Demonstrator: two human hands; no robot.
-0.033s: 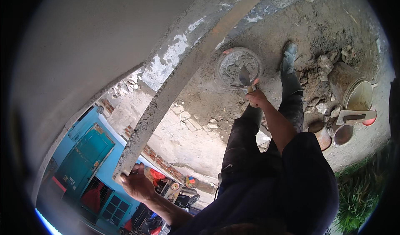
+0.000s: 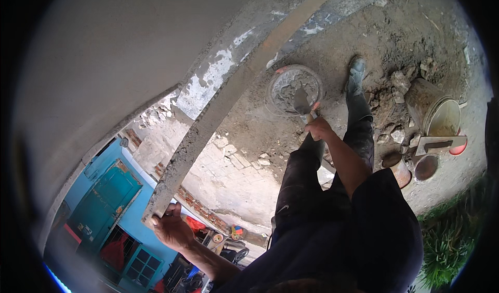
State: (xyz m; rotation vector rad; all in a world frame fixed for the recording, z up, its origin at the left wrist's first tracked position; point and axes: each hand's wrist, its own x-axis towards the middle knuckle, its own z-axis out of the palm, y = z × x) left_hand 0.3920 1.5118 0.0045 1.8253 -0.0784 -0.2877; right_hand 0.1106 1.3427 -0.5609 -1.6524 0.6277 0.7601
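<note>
A long, straight wooden board (image 2: 221,103), crusted with grey mortar, runs slantwise from the lower left to the top of the view. My left hand (image 2: 173,230) grips its lower end, thumb on one face. My right hand (image 2: 319,129) is closed round the handle of a trowel (image 2: 301,102). The pointed blade lies over a round bucket (image 2: 270,96) of wet grey mortar (image 2: 287,89); whether it touches the mortar I cannot tell. Beside the board on the left rises a grey plastered wall (image 2: 119,49) with white patches low down.
At right, a large dirty bucket (image 2: 418,103) lies tipped near broken rocks (image 2: 399,81). A float with a handle (image 2: 441,145) rests by it, near a small rusty can (image 2: 397,169). Plants (image 2: 447,251) grow lower right. A teal door (image 2: 112,197) stands lower left.
The trowel blade has turned a little and shows more of its flat face. The bucket sits slightly lower and farther left in view. My left hand keeps its hold on the board.
</note>
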